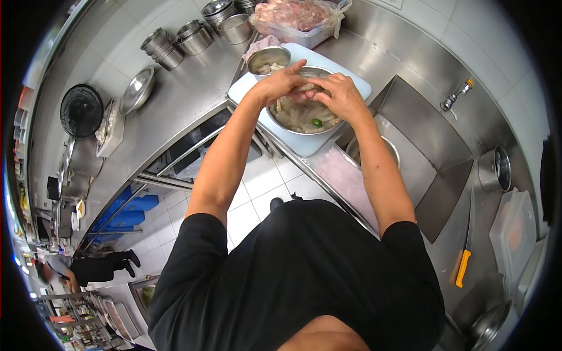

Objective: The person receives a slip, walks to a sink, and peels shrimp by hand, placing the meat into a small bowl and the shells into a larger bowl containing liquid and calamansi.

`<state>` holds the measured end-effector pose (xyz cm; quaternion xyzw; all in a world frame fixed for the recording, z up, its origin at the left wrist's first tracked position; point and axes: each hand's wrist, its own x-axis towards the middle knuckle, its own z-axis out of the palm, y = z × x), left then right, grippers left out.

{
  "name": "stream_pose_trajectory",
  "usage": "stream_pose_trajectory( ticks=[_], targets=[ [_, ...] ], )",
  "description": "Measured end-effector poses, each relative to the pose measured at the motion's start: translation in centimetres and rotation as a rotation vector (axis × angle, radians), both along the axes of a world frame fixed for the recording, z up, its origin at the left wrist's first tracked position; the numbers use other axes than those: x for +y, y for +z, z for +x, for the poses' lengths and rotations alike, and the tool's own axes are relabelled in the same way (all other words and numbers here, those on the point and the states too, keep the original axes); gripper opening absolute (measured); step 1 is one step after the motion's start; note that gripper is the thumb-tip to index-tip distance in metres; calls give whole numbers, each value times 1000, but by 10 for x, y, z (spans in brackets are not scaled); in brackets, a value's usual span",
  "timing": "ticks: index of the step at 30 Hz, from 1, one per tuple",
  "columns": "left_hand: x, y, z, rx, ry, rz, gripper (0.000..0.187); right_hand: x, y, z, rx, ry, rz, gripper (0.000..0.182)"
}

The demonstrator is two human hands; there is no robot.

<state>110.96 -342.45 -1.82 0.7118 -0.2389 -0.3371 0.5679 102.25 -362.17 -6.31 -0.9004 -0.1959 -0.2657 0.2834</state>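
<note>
So both bare hands are held up over a big metal bowl, with the left hand brought in from one side and the right hand from the other. The fingers are bent toward each other, and a small pale piece can be seen between them. Whether it's properly gripped by either hand can't be told, since it's half covered by fingers. One finger of the left hand is stuck out, away from the rest

The big bowl is set on a light blue board next to the sink, and it's loaded with pale strips in cloudy liquid. A round green thing is seen near the bowl's near edge. A smaller metal bowl, with more pale bits inside, is placed on the same board, just beyond the left hand. A pink cloth is bunched up behind that one

Farther back, a clear tub is piled high with raw meat. Stacked metal containers are lined up along the wall on the steel desk. Past the sink, an orange-handled knife is laid flat, with a metal pot kept beyond its tip
</note>
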Motion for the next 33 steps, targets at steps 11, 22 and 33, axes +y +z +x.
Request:
stream_pose_trajectory(
  ticks=[11, 22, 33],
  targets=[
    [-1, 18, -26, -292, -44, 53, 51, 5, 6, -10, 310, -6, 400, 28],
    [-3, -10, 2, 153, 7, -162, 23, -6, 14, -35, 256, -6, 390, 24],
    [12, -79, -12, -1518, -163, 712, 24, -116, -106, -109, 692, -778, 8, 26]
  ],
)
